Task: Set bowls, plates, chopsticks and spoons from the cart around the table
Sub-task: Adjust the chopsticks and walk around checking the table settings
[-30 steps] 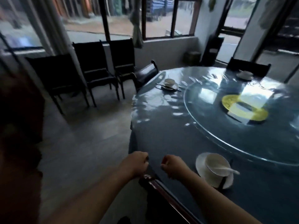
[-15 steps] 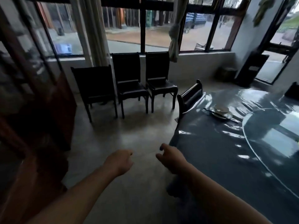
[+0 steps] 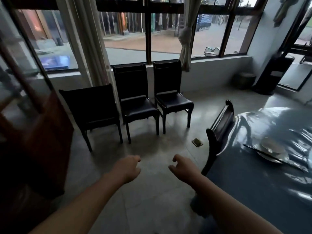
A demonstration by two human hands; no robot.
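The round table (image 3: 249,183) with its shiny blue cover fills the right side. One place setting lies on it: a white plate (image 3: 273,155) carrying a small bowl (image 3: 268,146), with dark chopsticks (image 3: 258,152) laid across the plate's near rim. My left hand (image 3: 129,168) hangs over the bare floor with its fingers curled in and nothing in it. My right hand (image 3: 184,167) is level with it, just left of the table's edge, fingers loosely bent and apart, holding nothing. No cart is in view.
A dark chair (image 3: 219,130) is pushed against the table's left edge. Three dark chairs (image 3: 135,105) stand in a row under the windows. A brown wooden door or cabinet (image 3: 38,132) looms at the left. A small object (image 3: 197,142) lies on the floor.
The view has swung left, away from the table and the near place setting, toward the chairs and windows. Both hands have left the table's edge and now hang over the floor.
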